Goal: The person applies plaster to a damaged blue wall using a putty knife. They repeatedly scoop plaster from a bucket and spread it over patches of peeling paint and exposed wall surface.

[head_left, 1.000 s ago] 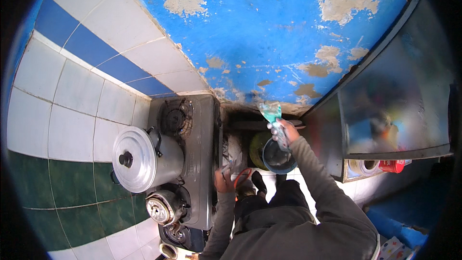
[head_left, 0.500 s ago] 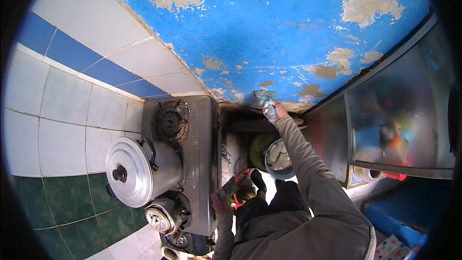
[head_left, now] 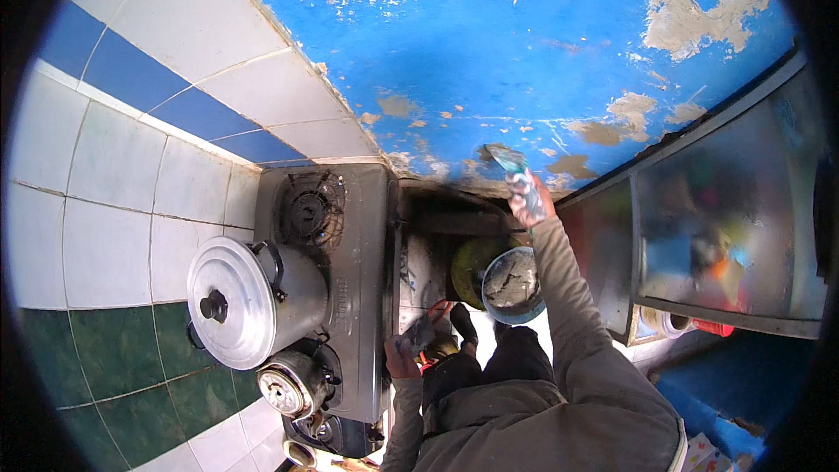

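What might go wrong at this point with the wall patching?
1. The right hand presses a trowel to the blue wall above the bucket; filler may drop past it.
2. The lidded pot on the stove sits close and could get splattered.
3. Flaking paint may loosen further.

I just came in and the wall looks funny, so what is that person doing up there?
A person is working on the peeling blue wall. Their right hand presses a flat, paint-smeared scraper blade against a bare patch low on the wall. Their left hand holds a second flat tool down by the grey gas stove. A round bowl of grey paste sits below the right arm. A big silver lidded pot stands on the stove.
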Demonstrator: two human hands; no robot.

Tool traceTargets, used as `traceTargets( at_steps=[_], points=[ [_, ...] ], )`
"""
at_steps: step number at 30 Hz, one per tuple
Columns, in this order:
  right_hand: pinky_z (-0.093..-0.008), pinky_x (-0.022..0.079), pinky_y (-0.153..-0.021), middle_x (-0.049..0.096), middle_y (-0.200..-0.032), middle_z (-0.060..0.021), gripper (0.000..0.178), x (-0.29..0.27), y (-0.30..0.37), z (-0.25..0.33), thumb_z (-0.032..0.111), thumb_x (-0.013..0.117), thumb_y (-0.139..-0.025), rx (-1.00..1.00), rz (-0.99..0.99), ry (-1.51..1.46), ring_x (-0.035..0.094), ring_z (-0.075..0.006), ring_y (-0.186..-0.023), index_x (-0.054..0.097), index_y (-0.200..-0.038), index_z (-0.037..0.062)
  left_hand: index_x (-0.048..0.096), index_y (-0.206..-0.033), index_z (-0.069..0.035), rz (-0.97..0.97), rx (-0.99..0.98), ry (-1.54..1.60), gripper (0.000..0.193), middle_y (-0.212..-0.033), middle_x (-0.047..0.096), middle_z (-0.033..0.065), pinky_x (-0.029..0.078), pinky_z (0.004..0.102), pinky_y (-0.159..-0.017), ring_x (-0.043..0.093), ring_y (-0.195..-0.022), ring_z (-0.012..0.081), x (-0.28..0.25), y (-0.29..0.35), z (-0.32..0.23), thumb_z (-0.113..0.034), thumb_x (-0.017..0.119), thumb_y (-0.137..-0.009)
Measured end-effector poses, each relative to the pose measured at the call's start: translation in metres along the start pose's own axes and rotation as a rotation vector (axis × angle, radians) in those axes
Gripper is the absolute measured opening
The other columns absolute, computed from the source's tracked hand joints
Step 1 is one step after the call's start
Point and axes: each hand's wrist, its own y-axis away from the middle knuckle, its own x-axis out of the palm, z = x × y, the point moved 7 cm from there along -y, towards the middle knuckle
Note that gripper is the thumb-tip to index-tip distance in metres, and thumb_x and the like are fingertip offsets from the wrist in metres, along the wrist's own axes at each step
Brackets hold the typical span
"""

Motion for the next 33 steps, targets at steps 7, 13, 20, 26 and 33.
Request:
traceTargets(
  at_steps=[7, 13, 20, 26, 33],
  points=[
    [-0.0283, 0.044, -0.054, 0.054, -0.089, -0.0068, 0.030, -0.055, -0.020, -0.032, 0.026, 0.056, -0.092, 0.063, -0.070, 0.037, 0.051, -0.0113, -0.070, 0.050, -0.110, 0.0024, 0.052, -0.103, -0.004, 0.111, -0.138, 0.050, 0.017, -0.082, 0.057, 0.0158, 0.046, 0.0335, -0.065, 0.058, -0.071, 0.0250, 0.005, -0.001, 0.004, -0.017, 0.050, -0.093],
    [-0.0292, 0.046, -0.056, 0.055, -0.090, -0.0091, 0.025, -0.050, -0.046, -0.018, 0.022, 0.057, -0.090, -0.068, -0.239, -0.013, 0.054, -0.0139, -0.071, 0.049, -0.102, 0.0008, 0.052, -0.102, -0.004, 0.113, -0.167, -0.011, 0.018, -0.083, 0.057, 0.0167, 0.046, 0.0363, -0.066, 0.059, -0.072, 0.0278, -0.001, 0.006, 0.013, -0.019, 0.049, -0.093],
    [-0.0232, 0.045, -0.053, 0.051, -0.082, -0.0080, 0.015, 0.014, -0.045, 0.016, 0.007, 0.053, -0.090, 0.086, -0.065, -0.424, 0.055, -0.0120, -0.070, 0.045, -0.096, -0.0048, 0.051, -0.105, -0.004, 0.161, -0.168, 0.043, 0.022, -0.084, 0.058, 0.0182, 0.046, 0.0371, -0.067, 0.060, -0.075, 0.0294, 0.003, 0.000, 0.005, -0.023, 0.049, -0.094],
    [-0.0245, 0.046, -0.053, 0.046, -0.090, -0.0082, 0.008, 0.059, -0.022, 0.049, 0.003, 0.052, -0.091, 0.118, -0.068, -0.633, 0.056, -0.0146, -0.074, 0.050, -0.096, -0.0031, 0.051, -0.106, -0.003, 0.106, -0.090, 0.021, 0.024, -0.084, 0.058, 0.0177, 0.047, 0.0365, -0.068, 0.060, -0.074, 0.0290, 0.006, 0.002, 0.003, -0.023, 0.049, -0.094],
    [-0.0243, 0.045, -0.050, 0.051, -0.090, -0.0071, 0.038, 0.069, 0.048, 0.015, 0.032, 0.052, -0.094, -0.074, 0.054, -0.068, 0.054, -0.0119, -0.068, 0.045, -0.109, -0.0019, 0.052, -0.105, -0.002, 0.043, -0.083, 0.136, 0.025, -0.080, 0.056, 0.0145, 0.046, 0.0364, -0.066, 0.056, -0.070, 0.0279, 0.019, 0.030, 0.056, -0.024, 0.050, -0.093]
  ],
)
